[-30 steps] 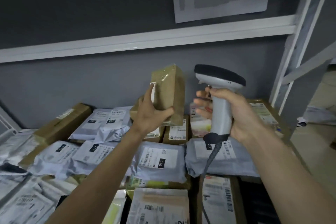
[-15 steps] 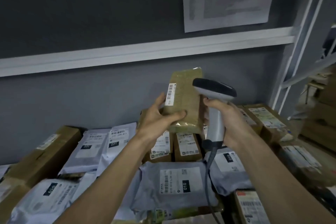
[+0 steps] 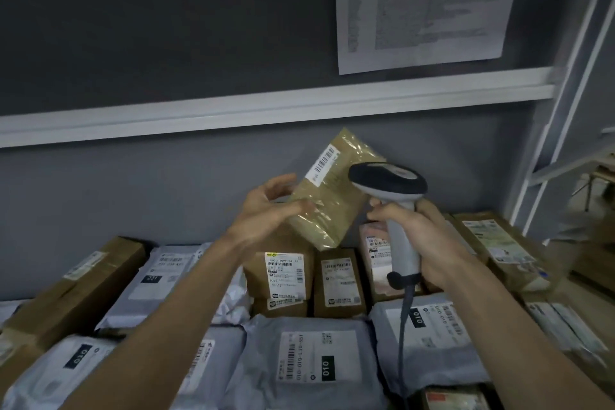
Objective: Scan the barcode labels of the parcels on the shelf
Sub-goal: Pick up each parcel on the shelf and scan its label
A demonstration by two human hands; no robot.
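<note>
The small brown tape-wrapped cardboard parcel point(image 3: 327, 195) is now tilting rightward, left hand point(image 3: 266, 210) pinching it, right hand point(image 3: 412, 226) gripping the grey-and-black handheld barcode scanner point(image 3: 391, 196).

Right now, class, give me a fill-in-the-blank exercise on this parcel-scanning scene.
1. The left hand holds up a ____ parcel wrapped in clear tape.
2. The right hand grips a barcode ____.
3. The white barcode label sits near the parcel's ____ end.

Missing words: brown; scanner; upper

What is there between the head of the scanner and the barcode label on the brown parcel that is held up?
Nothing: in the head view the scanner head sits just right of the barcode label, with only the brown parcel surface between.
</note>
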